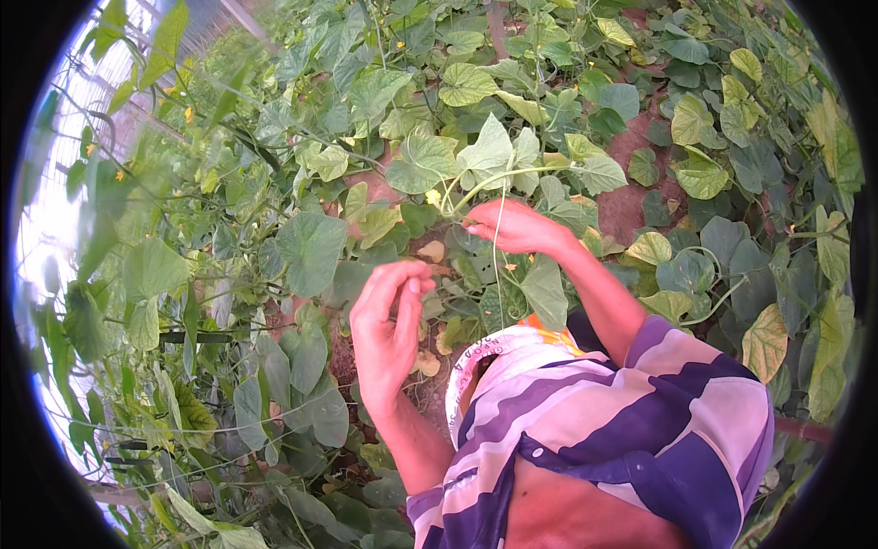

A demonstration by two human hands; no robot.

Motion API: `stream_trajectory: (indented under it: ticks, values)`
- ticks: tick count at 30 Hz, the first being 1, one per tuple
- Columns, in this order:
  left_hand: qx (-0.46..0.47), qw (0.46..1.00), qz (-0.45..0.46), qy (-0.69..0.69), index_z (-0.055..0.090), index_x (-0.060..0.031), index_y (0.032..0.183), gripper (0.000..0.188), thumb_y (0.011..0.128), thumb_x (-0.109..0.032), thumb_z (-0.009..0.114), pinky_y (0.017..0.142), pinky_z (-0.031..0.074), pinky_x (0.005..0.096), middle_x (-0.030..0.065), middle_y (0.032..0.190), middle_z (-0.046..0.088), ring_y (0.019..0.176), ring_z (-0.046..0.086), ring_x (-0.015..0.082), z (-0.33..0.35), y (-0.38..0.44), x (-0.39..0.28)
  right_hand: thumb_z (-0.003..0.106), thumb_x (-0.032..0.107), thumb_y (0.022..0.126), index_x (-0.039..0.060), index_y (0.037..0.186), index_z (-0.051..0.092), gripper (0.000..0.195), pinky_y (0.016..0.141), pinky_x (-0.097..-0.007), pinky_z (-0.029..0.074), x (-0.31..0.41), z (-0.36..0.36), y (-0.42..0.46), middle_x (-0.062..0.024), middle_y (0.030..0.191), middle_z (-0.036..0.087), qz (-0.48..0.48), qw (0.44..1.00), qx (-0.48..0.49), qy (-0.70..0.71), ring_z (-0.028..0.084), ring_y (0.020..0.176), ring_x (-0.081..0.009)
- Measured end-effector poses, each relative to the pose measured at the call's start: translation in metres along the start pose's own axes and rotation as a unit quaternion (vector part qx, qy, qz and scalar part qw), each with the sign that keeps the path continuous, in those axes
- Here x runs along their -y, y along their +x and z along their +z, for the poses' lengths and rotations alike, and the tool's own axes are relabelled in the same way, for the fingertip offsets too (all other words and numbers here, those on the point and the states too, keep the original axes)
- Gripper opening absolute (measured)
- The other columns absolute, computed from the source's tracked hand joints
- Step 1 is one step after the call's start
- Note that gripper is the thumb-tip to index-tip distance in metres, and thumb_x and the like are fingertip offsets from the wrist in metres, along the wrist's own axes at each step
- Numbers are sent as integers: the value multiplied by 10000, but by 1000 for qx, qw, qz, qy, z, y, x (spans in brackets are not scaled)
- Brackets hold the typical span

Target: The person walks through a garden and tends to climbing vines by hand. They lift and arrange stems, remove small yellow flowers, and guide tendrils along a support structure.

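My right hand (511, 226) pinches the stem of a green cucumber vine (490, 180) near a yellow flower (433, 197). Broad leaves spread above that hand, and a thin pale string (496, 264) hangs down across it. Lower and to the left, my left hand (391, 316) is raised with its fingers curled and the thumb against them; nothing shows in it. A white woven sack with printing (458, 384) and an orange patch is at my waist, partly covered by my striped shirt.
Cucumber vines with broad leaves (312, 250) crowd both sides, some leaves yellowing (765, 343). Brown soil (621, 206) shows between them. Thin strings cross the foliage at the left, beside a bright translucent wall (51, 267). Blurred leaves hang close at the left.
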State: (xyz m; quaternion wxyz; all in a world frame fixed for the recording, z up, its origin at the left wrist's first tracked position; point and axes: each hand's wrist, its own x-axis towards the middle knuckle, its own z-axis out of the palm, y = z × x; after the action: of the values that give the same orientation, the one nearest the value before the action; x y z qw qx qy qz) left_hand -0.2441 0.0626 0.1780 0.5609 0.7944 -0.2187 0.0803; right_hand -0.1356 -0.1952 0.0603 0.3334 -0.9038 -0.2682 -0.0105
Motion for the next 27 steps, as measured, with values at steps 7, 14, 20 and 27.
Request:
stream_trajectory:
  ticks: [7,14,20,27]
  values:
    - [44,952,158,257,654,32,1203,248,973,-57,632,820,557,409,224,1127,696,983,691,399,65,88,25,609,255,990,28,1058,672,245,732,-547,520,1,11,6,-237,870,695,4,1000,-14,8,681,848,-452]
    - [7,997,-75,-5,715,-14,1224,247,1037,-153,632,621,541,240,52,985,772,866,701,76,72,109,36,587,258,1029,51,1144,681,255,746,-452,540,37,-23,-14,-151,935,723,12,967,-249,-53,702,825,-329]
    - [-52,993,-80,-75,727,0,1185,228,1005,-129,675,619,548,257,63,940,761,778,682,90,78,108,47,608,269,1055,-2,1003,692,288,646,-269,502,78,-65,-17,-23,826,666,87,901,-154,397,623,733,-93]
    - [-43,993,-92,-64,715,1,1234,268,1014,-142,663,622,535,248,60,982,765,770,674,90,72,110,45,658,195,1017,-16,932,677,228,575,-261,473,75,-85,-15,-34,702,647,39,890,-182,416,597,609,-93]
